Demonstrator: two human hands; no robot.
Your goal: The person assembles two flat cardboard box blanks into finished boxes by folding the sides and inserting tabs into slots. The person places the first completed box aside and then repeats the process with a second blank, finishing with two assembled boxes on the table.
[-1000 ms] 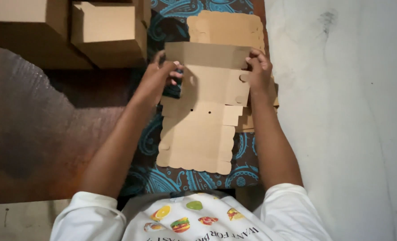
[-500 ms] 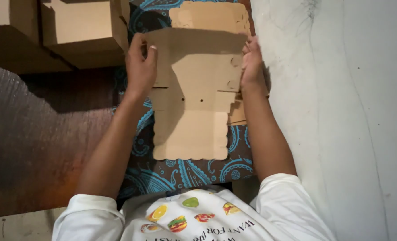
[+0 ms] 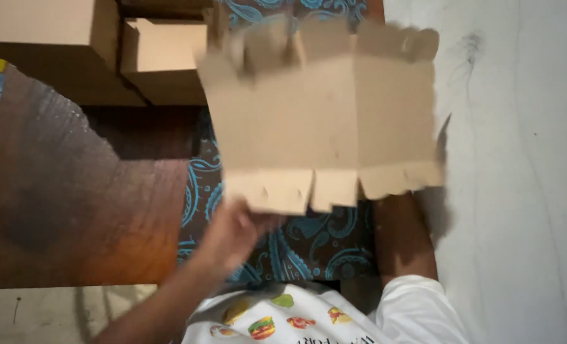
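A flat die-cut cardboard sheet (image 3: pixel 325 118) with slotted flaps along its near and far edges is lifted off the blue patterned cloth (image 3: pixel 309 251) and looks blurred. My left hand (image 3: pixel 232 234) is just below its near left flap, fingers gripping that edge. My right forearm (image 3: pixel 403 236) runs up under the sheet's near right corner, and the hand itself is hidden behind the cardboard.
Two assembled cardboard boxes (image 3: pixel 48 35) (image 3: pixel 162 60) stand at the far left. A brown wooden surface (image 3: pixel 73 191) lies to the left. Pale grey floor (image 3: pixel 519 191) fills the right side. My white printed shirt (image 3: pixel 296 322) is at the bottom.
The sheet lay flat on the cloth with both hands pressing its sides. It has now been raised toward the camera, and my left hand has dropped to its near edge.
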